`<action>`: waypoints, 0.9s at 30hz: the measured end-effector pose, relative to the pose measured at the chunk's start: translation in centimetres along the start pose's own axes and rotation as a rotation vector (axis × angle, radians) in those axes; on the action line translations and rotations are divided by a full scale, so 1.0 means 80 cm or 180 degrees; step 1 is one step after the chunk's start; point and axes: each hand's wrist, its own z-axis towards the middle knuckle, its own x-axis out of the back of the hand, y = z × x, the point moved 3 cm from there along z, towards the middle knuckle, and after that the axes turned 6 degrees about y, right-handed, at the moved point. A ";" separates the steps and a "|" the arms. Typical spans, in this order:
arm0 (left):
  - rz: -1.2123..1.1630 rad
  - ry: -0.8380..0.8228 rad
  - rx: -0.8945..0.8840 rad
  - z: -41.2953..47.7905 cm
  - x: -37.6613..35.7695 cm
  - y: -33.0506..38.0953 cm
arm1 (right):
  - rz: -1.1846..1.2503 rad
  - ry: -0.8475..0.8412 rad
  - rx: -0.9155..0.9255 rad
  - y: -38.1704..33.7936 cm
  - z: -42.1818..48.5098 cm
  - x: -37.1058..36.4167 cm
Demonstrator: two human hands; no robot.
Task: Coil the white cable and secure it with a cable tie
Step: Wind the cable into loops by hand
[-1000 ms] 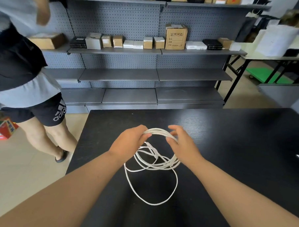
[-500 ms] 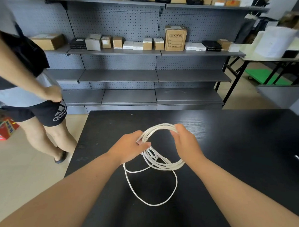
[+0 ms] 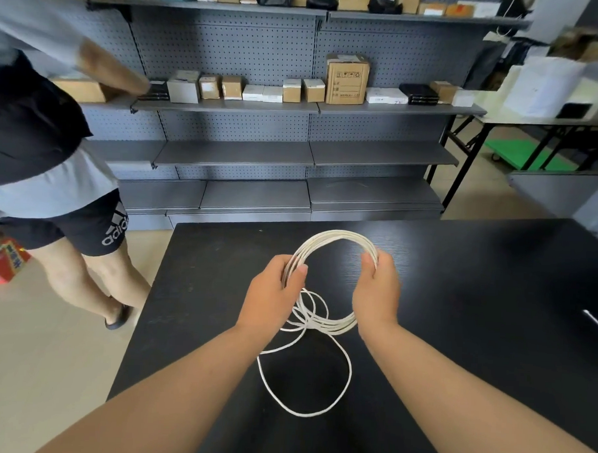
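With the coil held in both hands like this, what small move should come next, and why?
Probably gather the last slack loop up into the coil. The left hand and right hand each grip a side of the white cable, but one wide loop lies loose on the black table. No cable tie is visible.

One white cable (image 3: pixel 335 235), two hands, left hand (image 3: pixel 270 293) and right hand (image 3: pixel 377 291), one black table (image 3: pixel 458 301), one bystander (image 3: pixel 53 181)
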 end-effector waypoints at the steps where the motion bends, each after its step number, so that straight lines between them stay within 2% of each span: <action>1: 0.0077 0.0042 -0.0059 0.000 0.000 0.000 | 0.0060 0.0023 -0.0064 0.002 -0.003 -0.003; 4: 0.0366 0.0103 -0.0221 0.003 0.002 -0.002 | 0.0331 -0.0114 -0.0421 0.010 -0.012 -0.015; 8: 0.0781 0.0167 -0.0449 0.013 0.015 -0.002 | 0.0529 -0.0691 -0.0836 0.011 -0.018 -0.021; 12: 0.1317 -0.0195 -0.0786 0.020 0.023 0.008 | 0.0049 -0.1086 -0.0365 0.003 -0.008 -0.016; 17: 0.2074 -0.0675 -0.1167 0.030 0.025 0.020 | -0.1129 -0.1596 0.0734 -0.012 -0.002 -0.020; 22: 0.2667 -0.0980 -0.1548 0.036 0.027 0.025 | -0.1850 -0.1872 0.1258 -0.022 -0.012 -0.029; 25: 0.2522 -0.1009 -0.1500 0.038 0.029 0.022 | -0.1964 -0.1762 0.1361 -0.023 -0.013 -0.030; 27: 0.2044 -0.1013 -0.1233 0.035 0.028 0.017 | -0.1981 -0.1688 0.1404 -0.028 -0.012 -0.029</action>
